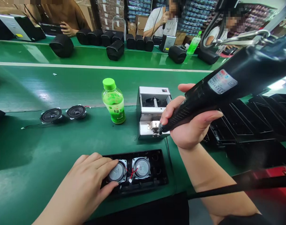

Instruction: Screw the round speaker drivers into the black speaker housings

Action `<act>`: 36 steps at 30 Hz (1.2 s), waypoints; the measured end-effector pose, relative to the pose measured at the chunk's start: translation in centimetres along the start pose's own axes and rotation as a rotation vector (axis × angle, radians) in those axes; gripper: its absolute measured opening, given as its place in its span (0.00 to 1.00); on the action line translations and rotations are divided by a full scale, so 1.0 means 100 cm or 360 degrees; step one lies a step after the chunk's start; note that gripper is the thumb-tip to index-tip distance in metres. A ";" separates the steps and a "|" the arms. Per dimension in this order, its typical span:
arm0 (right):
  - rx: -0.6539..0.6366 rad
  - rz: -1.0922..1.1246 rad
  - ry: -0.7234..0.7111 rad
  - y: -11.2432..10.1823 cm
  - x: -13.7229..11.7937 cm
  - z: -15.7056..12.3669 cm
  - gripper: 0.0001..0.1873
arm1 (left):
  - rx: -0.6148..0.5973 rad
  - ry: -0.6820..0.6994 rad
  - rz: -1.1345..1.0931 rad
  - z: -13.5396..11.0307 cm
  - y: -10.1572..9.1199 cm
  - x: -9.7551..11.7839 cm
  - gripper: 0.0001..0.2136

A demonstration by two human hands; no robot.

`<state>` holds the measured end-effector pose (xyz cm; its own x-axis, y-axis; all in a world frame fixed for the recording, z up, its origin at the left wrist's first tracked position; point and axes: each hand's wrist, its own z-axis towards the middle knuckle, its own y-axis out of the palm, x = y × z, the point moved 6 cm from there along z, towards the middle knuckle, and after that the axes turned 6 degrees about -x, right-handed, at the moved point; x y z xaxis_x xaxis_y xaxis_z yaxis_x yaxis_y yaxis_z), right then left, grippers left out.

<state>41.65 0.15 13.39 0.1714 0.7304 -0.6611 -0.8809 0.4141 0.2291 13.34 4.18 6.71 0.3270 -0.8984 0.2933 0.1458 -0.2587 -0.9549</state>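
A black electric screwdriver (204,90) hangs from a metal hook, with my right hand (192,125) wrapped round its grip. Its lower end is at the metal outlet of a small grey screw feeder (154,114); the bit itself is hard to make out. My left hand (93,175) grips a round speaker (117,171) between thumb and fingers at the left of a black plastic housing (160,179). Beside it in the same housing sits a second speaker (141,167). Red wires with a white plug lie between the two.
Two loose speakers (51,115) lie at the left, near a green drink bottle (113,101). Stacked black housings (248,122) fill the right side. Across the green conveyor, several black speaker boxes (115,50) stand before seated co-workers. A cable (168,156) runs down from the feeder.
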 end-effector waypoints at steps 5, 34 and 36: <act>-0.0044 -0.0019 0.0121 0.004 0.002 -0.002 0.34 | -0.0085 -0.0072 -0.0100 0.002 0.003 -0.003 0.22; -0.0240 0.0571 0.0620 0.083 0.012 -0.063 0.35 | -0.0113 -0.0212 -0.0125 0.007 0.007 0.007 0.18; -0.0251 0.0545 0.0623 0.084 0.013 -0.064 0.36 | -0.0105 -0.0198 -0.0111 0.007 0.007 0.007 0.19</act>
<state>31.68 1.09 9.94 -0.2879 0.5399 -0.7910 -0.9181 0.0794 0.3883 14.33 3.55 6.25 0.4319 -0.8275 0.3588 0.1119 -0.3456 -0.9317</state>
